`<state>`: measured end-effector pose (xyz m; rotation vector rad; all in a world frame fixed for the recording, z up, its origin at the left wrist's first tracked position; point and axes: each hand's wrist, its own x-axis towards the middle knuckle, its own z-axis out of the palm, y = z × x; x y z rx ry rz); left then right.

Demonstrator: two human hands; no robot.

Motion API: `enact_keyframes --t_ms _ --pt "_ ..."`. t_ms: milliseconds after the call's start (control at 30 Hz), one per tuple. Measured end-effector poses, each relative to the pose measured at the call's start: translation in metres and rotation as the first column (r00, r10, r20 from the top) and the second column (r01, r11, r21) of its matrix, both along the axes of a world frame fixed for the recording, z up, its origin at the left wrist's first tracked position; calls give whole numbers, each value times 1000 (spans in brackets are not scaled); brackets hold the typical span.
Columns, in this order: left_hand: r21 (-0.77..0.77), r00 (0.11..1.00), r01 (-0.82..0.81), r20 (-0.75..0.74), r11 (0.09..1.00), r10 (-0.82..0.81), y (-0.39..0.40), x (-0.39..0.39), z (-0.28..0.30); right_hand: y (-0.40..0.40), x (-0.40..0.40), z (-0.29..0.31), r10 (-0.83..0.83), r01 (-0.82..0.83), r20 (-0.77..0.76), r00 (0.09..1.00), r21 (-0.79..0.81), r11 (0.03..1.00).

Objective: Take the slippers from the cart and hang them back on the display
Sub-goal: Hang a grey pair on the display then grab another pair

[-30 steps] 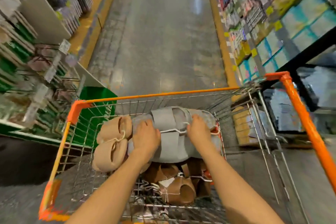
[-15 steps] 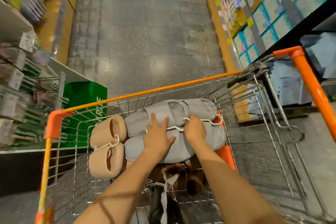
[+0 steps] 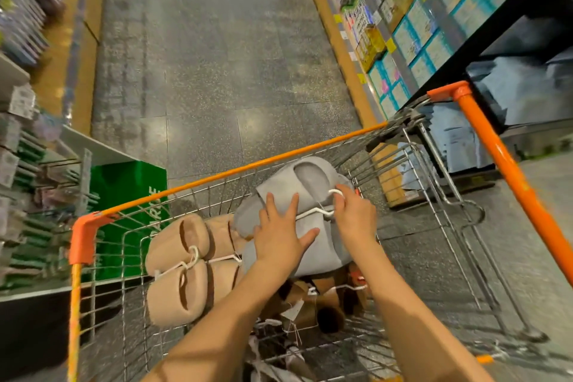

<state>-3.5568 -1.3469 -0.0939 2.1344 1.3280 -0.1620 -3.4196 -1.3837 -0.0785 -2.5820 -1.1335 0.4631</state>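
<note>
Lower centre of the frame: two bare forearms reach up into a wire shopping cart (image 3: 431,208) with orange rim and corner caps. At the near end of the basket lie brown slippers (image 3: 313,298) with white hangers and loose tags, partly hidden under the arms. Lower left of the basket: beige slippers (image 3: 178,270), two pairs side by side, each pair joined by a white hanger.

Centre of the frame: the grey slippers (image 3: 297,186), one pair on a white plastic hanger (image 3: 313,213), sit tilted above the other pairs, toes toward the cart's far right corner. The left hand (image 3: 283,234) lies flat on the nearer grey slipper, fingers straight and spread wide, pressing on its upper. The right hand (image 3: 353,214) has its fingers curled round the hanger near the hook, pinching it just beside the slippers' inner edges.

Left edge: a display rack (image 3: 34,195) with wire pegs and price tags stands beside the cart; a green box (image 3: 124,183) with white lettering sits at its foot, touching the cart's left side in this view.

Beyond the cart: a speckled grey tiled floor (image 3: 217,71) runs up the middle of the aisle. Upper right: shelving (image 3: 434,9) filled with boxed goods and yellow labels. Upper left: blurred packaged goods.
</note>
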Motion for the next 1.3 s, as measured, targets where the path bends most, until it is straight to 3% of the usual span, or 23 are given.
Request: enact_keyframes --t_ms 100,233,333,433,500,667,867,1100,1300 --pt "79 999 38 10 996 -39 -6 16 19 -8 10 30 -32 27 49 998 107 994" --pt "191 986 159 27 969 -167 -16 44 51 -27 31 74 -97 79 128 987 137 987" --pt "298 958 253 57 920 -281 -30 67 81 -51 48 112 -162 127 195 967 179 976" --pt "491 885 294 184 820 -428 -49 92 114 -84 63 157 -208 144 316 926 214 966" --pt "653 809 304 207 694 -550 -68 111 139 -113 71 191 -245 154 391 887 249 956" --pt "806 574 296 278 512 -770 -153 151 218 -223 75 271 -424 229 491 761 408 884" --pt "892 334 283 253 352 -908 -305 162 265 -385 48 327 -666 356 421 616 605 712" --pt "880 37 409 249 242 -968 -492 145 268 -569 -13 333 -821 586 437 367 577 569" --pt "884 -337 461 256 79 -906 -627 107 267 -691 -88 327 -922 722 384 50 624 299"
